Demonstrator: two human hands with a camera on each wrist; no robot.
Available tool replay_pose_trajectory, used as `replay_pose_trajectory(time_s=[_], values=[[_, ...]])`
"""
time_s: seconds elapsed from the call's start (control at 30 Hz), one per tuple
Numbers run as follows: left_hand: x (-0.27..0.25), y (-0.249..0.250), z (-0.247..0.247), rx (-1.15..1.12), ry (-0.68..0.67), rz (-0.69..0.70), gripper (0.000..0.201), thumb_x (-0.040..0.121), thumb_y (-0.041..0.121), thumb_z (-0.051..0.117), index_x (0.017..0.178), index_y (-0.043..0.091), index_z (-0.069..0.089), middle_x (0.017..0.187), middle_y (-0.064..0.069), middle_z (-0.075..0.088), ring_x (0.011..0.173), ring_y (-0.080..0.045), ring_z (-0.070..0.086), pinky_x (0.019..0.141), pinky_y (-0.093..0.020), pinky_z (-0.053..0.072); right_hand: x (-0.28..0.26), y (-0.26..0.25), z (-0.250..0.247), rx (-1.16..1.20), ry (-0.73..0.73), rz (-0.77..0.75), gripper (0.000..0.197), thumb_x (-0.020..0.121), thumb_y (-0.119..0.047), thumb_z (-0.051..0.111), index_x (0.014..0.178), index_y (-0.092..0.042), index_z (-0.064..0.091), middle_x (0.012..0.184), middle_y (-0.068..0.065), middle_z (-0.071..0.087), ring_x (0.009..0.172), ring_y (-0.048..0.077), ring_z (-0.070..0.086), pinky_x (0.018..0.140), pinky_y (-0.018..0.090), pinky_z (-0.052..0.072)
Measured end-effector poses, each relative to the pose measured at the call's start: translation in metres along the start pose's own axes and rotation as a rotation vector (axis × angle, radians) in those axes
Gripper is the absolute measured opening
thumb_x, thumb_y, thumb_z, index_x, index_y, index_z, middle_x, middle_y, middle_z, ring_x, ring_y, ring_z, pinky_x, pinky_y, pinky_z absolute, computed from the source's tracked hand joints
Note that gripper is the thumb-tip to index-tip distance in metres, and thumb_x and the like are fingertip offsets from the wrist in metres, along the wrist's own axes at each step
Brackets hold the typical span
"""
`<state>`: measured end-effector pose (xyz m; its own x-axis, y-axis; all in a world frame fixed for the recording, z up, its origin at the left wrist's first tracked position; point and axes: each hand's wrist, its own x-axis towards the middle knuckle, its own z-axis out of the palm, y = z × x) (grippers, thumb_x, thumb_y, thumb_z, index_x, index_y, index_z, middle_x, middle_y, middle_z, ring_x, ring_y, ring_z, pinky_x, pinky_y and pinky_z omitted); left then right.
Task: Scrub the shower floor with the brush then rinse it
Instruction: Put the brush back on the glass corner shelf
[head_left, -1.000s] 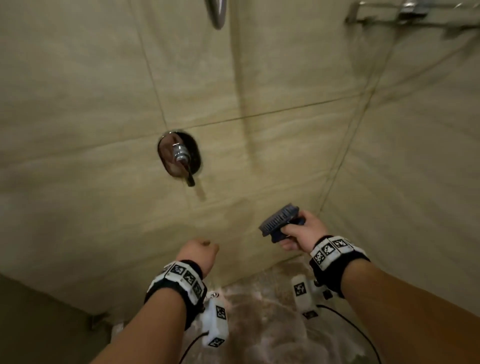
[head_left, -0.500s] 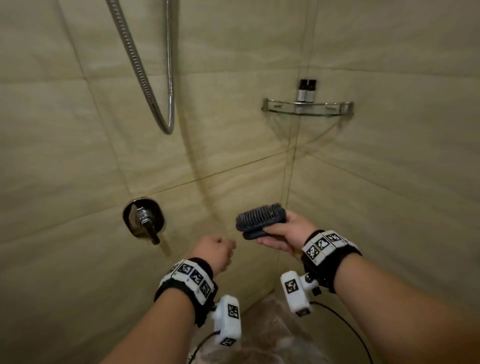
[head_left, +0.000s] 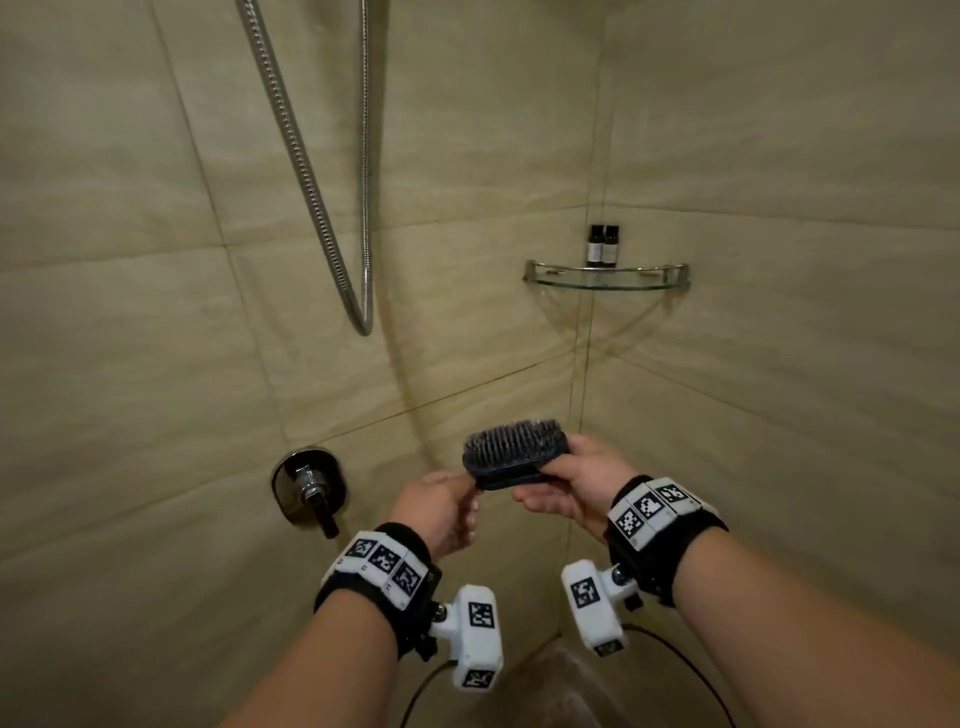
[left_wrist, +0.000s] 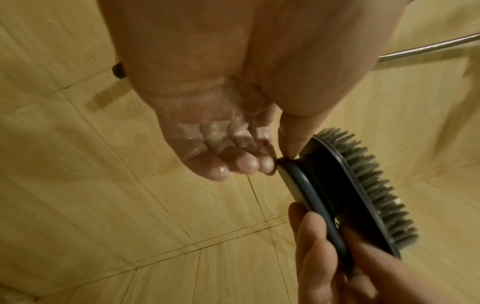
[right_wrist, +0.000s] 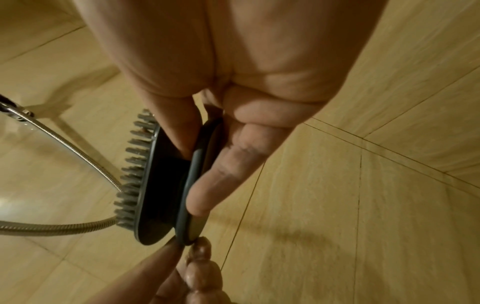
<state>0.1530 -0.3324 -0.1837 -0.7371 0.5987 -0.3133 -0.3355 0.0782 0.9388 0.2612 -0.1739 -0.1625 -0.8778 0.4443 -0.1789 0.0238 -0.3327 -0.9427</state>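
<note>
A dark blue scrub brush (head_left: 511, 451) with grey bristles facing up is held at chest height in front of the shower corner. My right hand (head_left: 569, 483) grips its handle end, thumb in the groove and fingers under the back (right_wrist: 197, 185). My left hand (head_left: 441, 506), wet and soapy, pinches the other tip of the brush handle (left_wrist: 281, 162) between thumb and forefinger, its remaining fingers curled. The brush (left_wrist: 358, 191) stands edge-on in the left wrist view. Only a sliver of the wet shower floor (head_left: 545, 686) shows between my forearms.
A chrome mixer valve (head_left: 309, 486) with a lever sits on the left wall. A metal shower hose (head_left: 332, 223) loops down above it. A glass corner shelf (head_left: 605, 275) holds two small dark bottles (head_left: 602, 245). Beige tiled walls close in on both sides.
My view has tilted up from the floor to the walls. My right hand turned the brush bristles-up and brought it left; my left hand rose and took hold of its free end.
</note>
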Motion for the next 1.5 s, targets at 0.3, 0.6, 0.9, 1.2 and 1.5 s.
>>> replay_pose_trajectory(time_s=[0.3,0.6,0.9,1.2,1.5], values=[[-0.014,0.010,-0.009,-0.073,-0.020,-0.019,0.018,0.103,0.018,0.059,0.088,0.011,0.055,0.059,0.001,0.048,0.047,-0.012,0.040,0.048,-0.024,0.037,-0.007,-0.006,0.004,-0.180,0.010,-0.036,0.035,0.093,0.005,0.063,0.125,-0.004,0.054,0.075,0.018,0.064,0.051,0.020,0.058,0.036,0.023,0.042],[-0.014,0.022,0.012,-0.075,-0.096,-0.066,0.025,0.104,0.019,0.056,0.080,0.013,0.059,0.060,0.001,0.049,0.049,-0.011,0.043,0.048,-0.023,0.039,-0.031,-0.042,-0.009,-0.259,-0.034,0.005,0.037,0.088,0.016,0.060,0.121,-0.001,0.060,0.082,0.014,0.068,0.056,0.018,0.059,0.041,0.021,0.043],[-0.003,0.036,0.043,-0.132,-0.217,-0.087,0.023,0.102,0.022,0.059,0.080,0.015,0.059,0.063,0.002,0.050,0.050,-0.010,0.045,0.046,-0.023,0.044,-0.046,-0.071,-0.029,-0.269,-0.006,-0.041,0.062,0.066,-0.004,0.077,0.125,0.001,0.059,0.092,0.013,0.070,0.060,0.020,0.057,0.044,0.022,0.040],[-0.012,0.065,0.050,-0.135,-0.268,-0.032,0.026,0.103,0.017,0.057,0.078,0.013,0.057,0.061,0.002,0.047,0.046,-0.009,0.043,0.044,-0.020,0.041,-0.050,-0.094,-0.019,-0.283,0.072,-0.120,0.047,0.087,0.002,0.073,0.129,-0.002,0.054,0.103,0.020,0.069,0.060,0.023,0.061,0.040,0.023,0.041],[-0.009,0.112,0.059,-0.103,-0.302,0.043,0.028,0.104,0.018,0.055,0.076,0.015,0.055,0.060,0.003,0.046,0.047,-0.008,0.041,0.045,-0.020,0.036,-0.055,-0.134,-0.009,-0.272,0.156,-0.179,0.055,0.085,-0.005,0.078,0.131,-0.010,0.047,0.109,0.024,0.069,0.070,0.031,0.068,0.049,0.030,0.048]])
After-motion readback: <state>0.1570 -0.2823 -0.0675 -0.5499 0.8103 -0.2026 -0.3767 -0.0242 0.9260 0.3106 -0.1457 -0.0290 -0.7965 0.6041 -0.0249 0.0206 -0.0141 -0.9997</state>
